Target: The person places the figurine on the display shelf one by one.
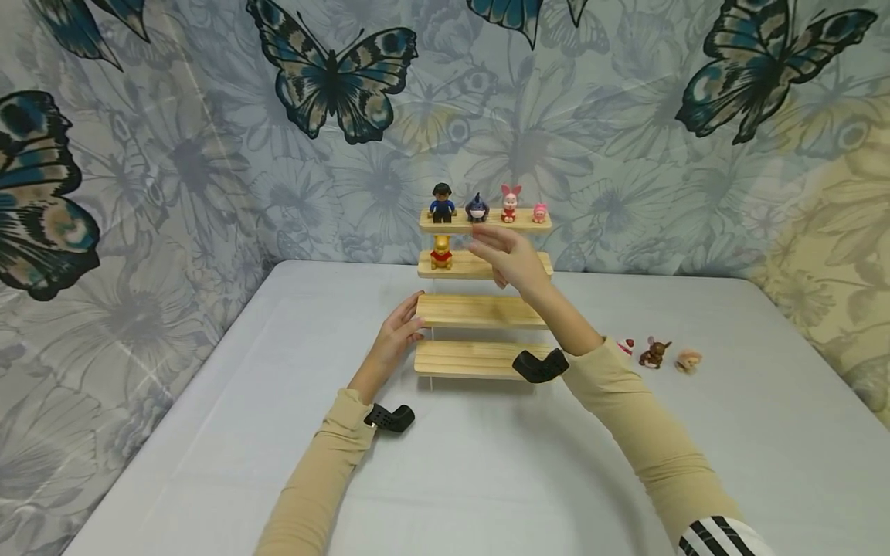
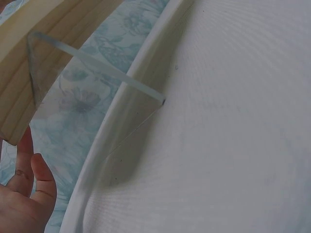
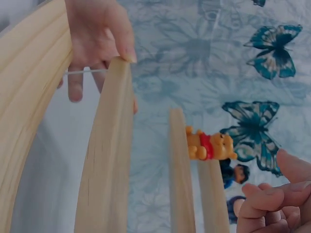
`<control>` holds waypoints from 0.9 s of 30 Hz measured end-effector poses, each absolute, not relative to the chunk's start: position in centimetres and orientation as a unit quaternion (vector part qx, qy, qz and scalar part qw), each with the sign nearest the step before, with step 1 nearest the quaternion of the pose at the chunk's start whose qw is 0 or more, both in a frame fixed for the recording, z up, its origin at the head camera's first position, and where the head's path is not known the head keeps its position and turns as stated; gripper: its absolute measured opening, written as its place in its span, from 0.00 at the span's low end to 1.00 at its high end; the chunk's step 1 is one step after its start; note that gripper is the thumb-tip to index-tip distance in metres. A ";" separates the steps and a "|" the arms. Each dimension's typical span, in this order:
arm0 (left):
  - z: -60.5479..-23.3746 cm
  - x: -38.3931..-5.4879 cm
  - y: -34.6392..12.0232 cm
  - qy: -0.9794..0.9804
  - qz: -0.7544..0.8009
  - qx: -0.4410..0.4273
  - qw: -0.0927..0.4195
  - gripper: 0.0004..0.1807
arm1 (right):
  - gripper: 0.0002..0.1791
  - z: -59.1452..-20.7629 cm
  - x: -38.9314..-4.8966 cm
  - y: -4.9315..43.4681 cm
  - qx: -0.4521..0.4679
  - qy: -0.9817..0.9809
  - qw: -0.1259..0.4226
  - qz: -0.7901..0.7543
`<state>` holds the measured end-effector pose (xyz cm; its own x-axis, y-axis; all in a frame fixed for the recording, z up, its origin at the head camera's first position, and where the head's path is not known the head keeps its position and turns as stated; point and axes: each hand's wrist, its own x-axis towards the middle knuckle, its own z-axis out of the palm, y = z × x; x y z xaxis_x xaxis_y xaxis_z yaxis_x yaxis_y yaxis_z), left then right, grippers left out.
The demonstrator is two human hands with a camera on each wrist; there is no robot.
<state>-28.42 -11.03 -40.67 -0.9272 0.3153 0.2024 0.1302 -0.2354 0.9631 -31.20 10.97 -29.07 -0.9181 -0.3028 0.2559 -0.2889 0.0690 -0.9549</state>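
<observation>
Five figures shelved; three toys, frame right, unshelved. Your left hand grips third shelf; right hand loose-fingered, seemingly empty.

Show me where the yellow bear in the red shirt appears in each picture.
Head: yellow bear, left end of the second shelf from the top.
Left wrist: not in it.
Right wrist: right of centre, turned sideways.
Shared landmark: the left hand, in all three.
</observation>
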 end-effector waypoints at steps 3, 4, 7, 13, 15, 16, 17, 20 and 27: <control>-40.6 -28.4 -11.0 0.618 0.763 0.181 0.060 0.30 | 0.27 -29.1 -30.5 12.1 -0.206 0.724 0.005 -0.658; -40.6 -28.4 -11.0 0.618 0.762 0.181 0.059 0.30 | 0.28 -29.1 -30.2 12.5 -0.206 0.723 0.004 -0.660; -40.5 -28.4 -11.1 0.618 0.762 0.183 0.059 0.29 | 0.27 -29.3 -29.6 13.7 -0.204 0.722 -0.002 -0.661; -40.4 -28.4 -11.1 0.616 0.763 0.189 0.058 0.29 | 0.26 -30.1 -28.6 16.3 -0.185 0.720 -0.022 -0.668; -40.4 -28.4 -11.1 0.617 0.762 0.189 0.058 0.29 | 0.25 -30.4 -28.4 17.2 -0.180 0.712 -0.031 -0.678; -40.5 -28.4 -11.0 0.619 0.760 0.189 0.057 0.30 | 0.24 -30.6 -28.3 17.6 -0.179 0.708 -0.036 -0.683; -40.5 -28.4 -11.0 0.620 0.759 0.188 0.057 0.30 | 0.24 -30.7 -28.2 18.0 -0.177 0.703 -0.041 -0.687; -40.4 -28.3 -11.0 0.623 0.758 0.185 0.056 0.30 | 0.20 -31.1 -28.0 19.2 -0.172 0.692 -0.063 -0.699; -40.6 -28.5 -11.1 0.623 0.756 0.194 0.054 0.30 | 0.17 -31.9 -27.2 22.3 -0.144 0.697 -0.095 -0.696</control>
